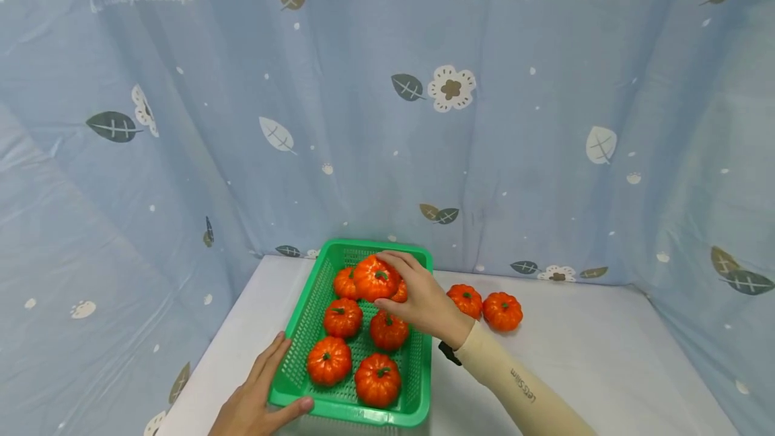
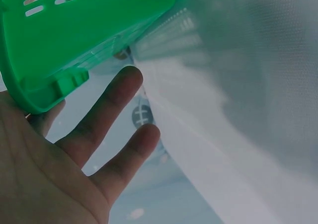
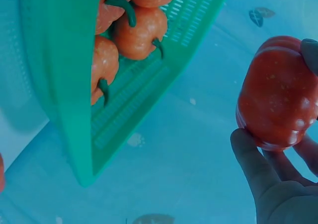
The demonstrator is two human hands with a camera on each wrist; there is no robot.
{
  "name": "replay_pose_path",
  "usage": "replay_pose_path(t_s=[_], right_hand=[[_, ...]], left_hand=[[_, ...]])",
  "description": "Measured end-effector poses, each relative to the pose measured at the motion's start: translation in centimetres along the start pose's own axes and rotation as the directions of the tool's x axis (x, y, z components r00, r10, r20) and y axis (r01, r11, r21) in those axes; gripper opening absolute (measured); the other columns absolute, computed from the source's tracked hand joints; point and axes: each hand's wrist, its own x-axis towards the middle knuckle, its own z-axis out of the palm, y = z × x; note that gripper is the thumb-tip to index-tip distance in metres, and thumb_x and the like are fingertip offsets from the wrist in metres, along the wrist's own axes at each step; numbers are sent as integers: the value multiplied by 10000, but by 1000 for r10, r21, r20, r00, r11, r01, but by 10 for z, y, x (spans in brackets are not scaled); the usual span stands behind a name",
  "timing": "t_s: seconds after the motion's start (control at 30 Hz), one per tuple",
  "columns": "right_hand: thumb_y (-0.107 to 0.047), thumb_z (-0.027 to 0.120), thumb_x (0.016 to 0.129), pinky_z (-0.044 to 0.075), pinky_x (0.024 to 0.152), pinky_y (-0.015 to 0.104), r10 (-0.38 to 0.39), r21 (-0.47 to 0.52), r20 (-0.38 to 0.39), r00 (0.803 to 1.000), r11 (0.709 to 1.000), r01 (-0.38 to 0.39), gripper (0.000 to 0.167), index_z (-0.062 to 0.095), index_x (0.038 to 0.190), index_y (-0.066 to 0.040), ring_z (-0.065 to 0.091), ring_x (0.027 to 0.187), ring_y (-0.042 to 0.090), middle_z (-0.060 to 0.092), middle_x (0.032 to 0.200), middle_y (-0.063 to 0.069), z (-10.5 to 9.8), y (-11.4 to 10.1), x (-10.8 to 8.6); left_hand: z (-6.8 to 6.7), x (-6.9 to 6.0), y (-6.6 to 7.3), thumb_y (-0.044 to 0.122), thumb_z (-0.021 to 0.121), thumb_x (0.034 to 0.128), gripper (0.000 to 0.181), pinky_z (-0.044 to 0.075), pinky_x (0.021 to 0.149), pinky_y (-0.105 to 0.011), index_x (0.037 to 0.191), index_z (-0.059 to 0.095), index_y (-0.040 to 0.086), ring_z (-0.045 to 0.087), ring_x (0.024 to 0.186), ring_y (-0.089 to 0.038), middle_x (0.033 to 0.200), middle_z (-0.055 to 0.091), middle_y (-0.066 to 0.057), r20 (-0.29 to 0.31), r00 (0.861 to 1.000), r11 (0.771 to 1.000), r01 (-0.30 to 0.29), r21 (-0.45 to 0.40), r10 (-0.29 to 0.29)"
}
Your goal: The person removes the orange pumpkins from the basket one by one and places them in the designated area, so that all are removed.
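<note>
A small orange pumpkin with a green stem is held by my right hand above the far end of a green plastic basket. In the right wrist view the fingers and thumb grip that pumpkin from its sides. Several similar pumpkins sit inside the basket in rough rows; the raised one partly hides those at the far end. My left hand lies against the basket's near left corner, its fingers extended along the outside and thumb near the rim. The left wrist view shows these fingers spread beside the basket wall.
Two more pumpkins, one nearer the basket and one farther right, rest on the white table to the right of the basket. A blue patterned curtain hangs behind the table and along its sides.
</note>
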Motion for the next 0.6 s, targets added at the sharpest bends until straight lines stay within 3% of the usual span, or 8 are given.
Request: replay_pose_path(t_s=[0.33, 0.6], right_hand=[[-286, 843, 857, 508, 1023, 381, 3, 51, -61, 998, 999, 0, 765, 469, 1517, -186, 494, 1329, 124, 428, 1520, -91, -17, 6, -24], [-226, 868, 833, 513, 1024, 410, 12, 100, -134, 991, 995, 1, 775, 486, 1506, -182, 531, 1305, 146, 453, 1518, -59, -29, 9, -41]], left_hand=[[1, 1, -2, 655, 713, 840, 1006, 533, 835, -616, 1630, 202, 298, 561, 1245, -435, 1680, 168, 13, -8, 1000, 1000, -4, 4, 5], [2, 2, -2, 653, 713, 842, 1002, 537, 830, -602, 1628, 208, 291, 560, 1248, -425, 1679, 174, 10, -6, 1000, 1000, -9, -1, 9]])
